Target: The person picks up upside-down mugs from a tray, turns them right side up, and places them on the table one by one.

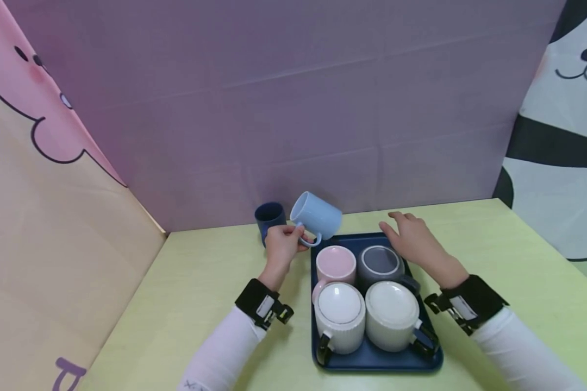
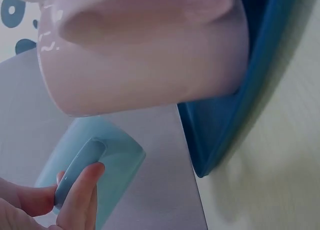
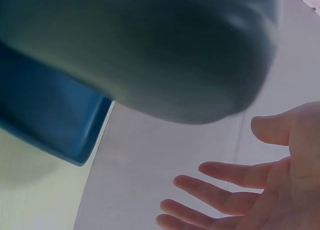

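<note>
My left hand (image 1: 282, 247) pinches the handle of a light blue mug (image 1: 318, 215), which hangs tilted over the tray's far left corner with its mouth toward the upper left. In the left wrist view, thumb and fingers close round the handle of that mug (image 2: 117, 157). My right hand (image 1: 416, 241) hovers past the tray's far right side, fingers spread and holding nothing; the right wrist view shows the hand (image 3: 250, 190) beside a dark grey mug (image 3: 175, 54). On the dark blue tray (image 1: 372, 365), a pink mug (image 1: 336, 262) and the grey mug (image 1: 381, 262) stand upside down at the back.
Two white mugs with black handles, one on the left (image 1: 341, 315) and one on the right (image 1: 392, 315), sit upside down at the tray's front. A navy mug (image 1: 269, 214) stands upright on the table (image 1: 200, 282) near the purple backdrop (image 1: 298, 108), left of the tray.
</note>
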`<state>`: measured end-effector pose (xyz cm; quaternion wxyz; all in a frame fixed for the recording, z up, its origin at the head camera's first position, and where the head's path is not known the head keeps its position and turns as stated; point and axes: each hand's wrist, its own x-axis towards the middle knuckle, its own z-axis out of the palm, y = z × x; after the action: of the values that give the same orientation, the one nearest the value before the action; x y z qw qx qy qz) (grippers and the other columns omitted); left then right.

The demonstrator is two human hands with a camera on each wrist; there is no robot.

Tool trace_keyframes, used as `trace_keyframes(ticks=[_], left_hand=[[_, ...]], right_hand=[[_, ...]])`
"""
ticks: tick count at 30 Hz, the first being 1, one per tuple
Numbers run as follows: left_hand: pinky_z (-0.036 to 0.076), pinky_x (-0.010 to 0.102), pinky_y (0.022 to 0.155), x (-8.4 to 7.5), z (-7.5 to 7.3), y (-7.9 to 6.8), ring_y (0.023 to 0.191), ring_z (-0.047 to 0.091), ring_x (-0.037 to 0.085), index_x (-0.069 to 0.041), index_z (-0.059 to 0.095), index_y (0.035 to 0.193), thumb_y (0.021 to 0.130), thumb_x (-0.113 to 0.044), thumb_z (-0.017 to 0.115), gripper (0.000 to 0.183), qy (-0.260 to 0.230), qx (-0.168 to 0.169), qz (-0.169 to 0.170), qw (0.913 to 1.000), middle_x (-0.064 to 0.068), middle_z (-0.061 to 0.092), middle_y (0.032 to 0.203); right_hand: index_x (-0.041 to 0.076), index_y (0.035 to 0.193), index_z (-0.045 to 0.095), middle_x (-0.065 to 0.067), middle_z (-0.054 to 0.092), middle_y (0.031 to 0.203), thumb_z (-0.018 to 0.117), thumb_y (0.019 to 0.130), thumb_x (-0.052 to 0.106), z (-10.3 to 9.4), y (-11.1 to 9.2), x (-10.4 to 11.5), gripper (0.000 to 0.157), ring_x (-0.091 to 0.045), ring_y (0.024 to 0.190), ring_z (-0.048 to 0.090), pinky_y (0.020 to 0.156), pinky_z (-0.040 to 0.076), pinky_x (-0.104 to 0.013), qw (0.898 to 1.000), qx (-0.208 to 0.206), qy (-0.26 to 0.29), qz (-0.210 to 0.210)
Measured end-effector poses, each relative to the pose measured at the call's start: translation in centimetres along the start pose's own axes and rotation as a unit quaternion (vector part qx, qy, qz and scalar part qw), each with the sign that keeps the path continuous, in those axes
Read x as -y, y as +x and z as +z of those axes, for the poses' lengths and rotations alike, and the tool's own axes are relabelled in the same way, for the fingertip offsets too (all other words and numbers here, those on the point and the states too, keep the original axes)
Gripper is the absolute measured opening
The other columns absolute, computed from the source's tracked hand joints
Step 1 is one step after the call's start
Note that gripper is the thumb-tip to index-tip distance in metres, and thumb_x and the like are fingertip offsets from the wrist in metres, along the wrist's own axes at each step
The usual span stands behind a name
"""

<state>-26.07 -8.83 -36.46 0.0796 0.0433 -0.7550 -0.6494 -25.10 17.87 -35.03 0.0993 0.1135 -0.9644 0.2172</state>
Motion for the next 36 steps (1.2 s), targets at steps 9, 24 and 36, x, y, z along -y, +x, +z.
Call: trace_keyframes(ticks=[9,24,36], left_hand=[[0.058,0.029,0.062,-1.2,-0.1,-0.1,0.072,0.072,0.024,0.014,0.066,0.099,0.095,-0.008,0.057,0.024,-0.082,-0.010,-0.030,0.9961,0.021,0.068,0.082],[0.058,0.031,0.070,-3.4,0.2,-0.9,0.081,0.072,0.026,0.013,0.063,0.106,0.096,-0.012,0.056,0.028,-0.165,0.009,-0.034,0.9856,0.022,0.065,0.091],[0.058,0.031,0.069,-4.7,1.2,-0.9,0.073,0.071,0.020,0.015,0.062,0.103,0.095,-0.009,0.056,0.026,-0.204,0.002,-0.038,0.9783,0.014,0.064,0.080]], right_hand=[[-0.011,0.134,0.041,-0.035,0.050,0.127,0.041,0.101,0.029,-0.6,0.4,1.2,0.052,-0.050,0.115,0.050,0.094,0.043,-0.058,0.999,0.028,0.034,0.000],[-0.009,0.131,0.045,-0.031,0.053,0.128,0.041,0.101,0.029,-0.8,0.9,2.5,0.048,-0.046,0.114,0.053,0.093,0.045,-0.055,0.998,0.037,0.048,0.002],[-0.007,0.125,0.052,-0.029,0.059,0.119,0.042,0.101,0.027,-0.6,1.1,3.2,0.043,-0.044,0.106,0.058,0.088,0.048,-0.054,0.998,0.033,0.055,-0.024]])
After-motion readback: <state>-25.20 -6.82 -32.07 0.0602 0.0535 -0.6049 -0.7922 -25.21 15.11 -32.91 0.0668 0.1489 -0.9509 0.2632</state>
